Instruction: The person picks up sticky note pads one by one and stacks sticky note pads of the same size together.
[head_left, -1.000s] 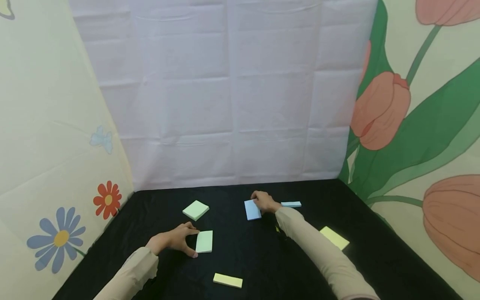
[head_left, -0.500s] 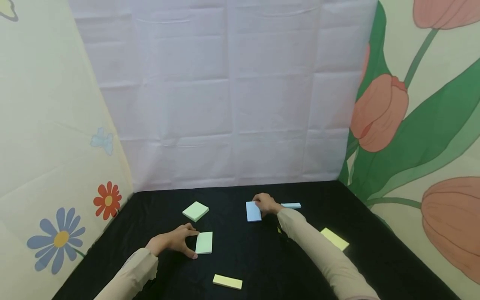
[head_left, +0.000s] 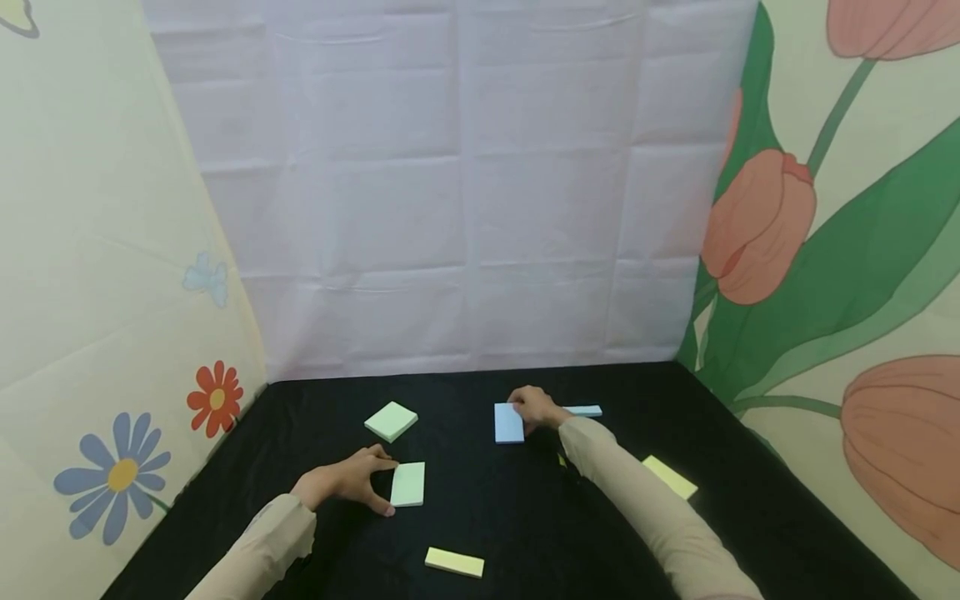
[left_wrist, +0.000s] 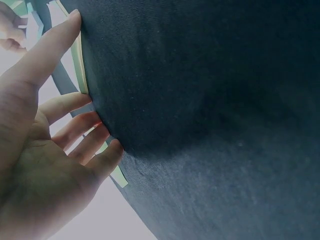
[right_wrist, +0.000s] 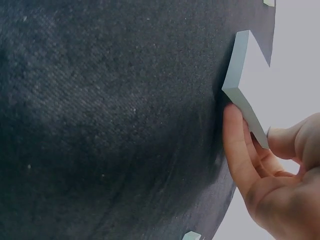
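Observation:
A pale green sticky note pad (head_left: 408, 484) lies on the black cloth at centre left. My left hand (head_left: 348, 479) spans its left side, thumb at the near corner and index finger at the far one; the left wrist view shows the pad's edge (left_wrist: 79, 65) between these two fingertips. Farther back, my right hand (head_left: 537, 407) pinches a light blue sticky note pad (head_left: 509, 423) by its right side. Seen from the right wrist, that pad (right_wrist: 255, 75) tilts a little, thumb on top and fingers (right_wrist: 235, 135) beneath.
Another green pad (head_left: 392, 422) lies behind the left hand. A narrow yellow pad (head_left: 454, 562) sits near the front. A thin blue pad (head_left: 585, 411) is partly hidden behind the right hand, and a yellow pad (head_left: 670, 477) lies beyond the right sleeve. A white cloth (head_left: 450, 250) hangs at the back.
My right hand has shifted slightly to the right with the blue pad, which now stands straighter in the head view. The left hand and the green pad have stayed put.

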